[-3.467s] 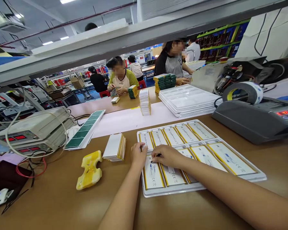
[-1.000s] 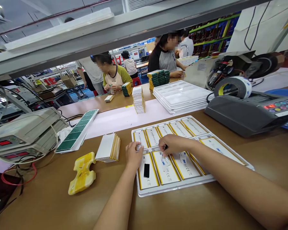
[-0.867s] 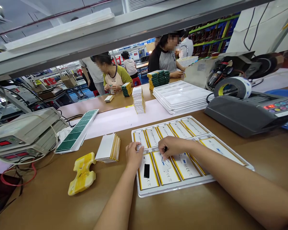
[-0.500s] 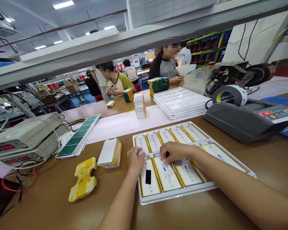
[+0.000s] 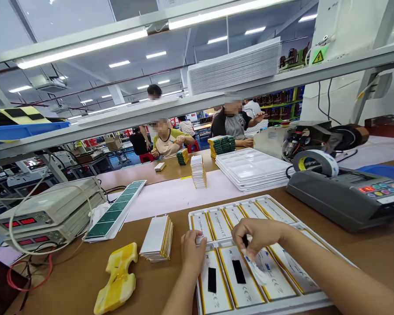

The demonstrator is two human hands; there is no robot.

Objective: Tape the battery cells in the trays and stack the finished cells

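Observation:
A white plastic tray holds two rows of flat white battery cells with yellow edges. In the front row, the leftmost cell and the one beside it each carry a black adhesive patch. My right hand is pinched over that second cell's right side, gripping a thin white backing strip with blue print that hangs down. A small dark thing shows within its fingers; I cannot make out what it is. My left hand lies at the tray's left edge, thumb and fingers apart, holding nothing.
Left of the tray are a stack of cells and a yellow dumbbell-shaped block. A tape dispenser stands at the right, with stacked white trays behind. Meters stand far left; co-workers sit across the bench.
The second front cell's black patch is now exposed. My right hand has moved slightly right with the white strip. The camera view has tilted up; my left hand stays at the tray edge.

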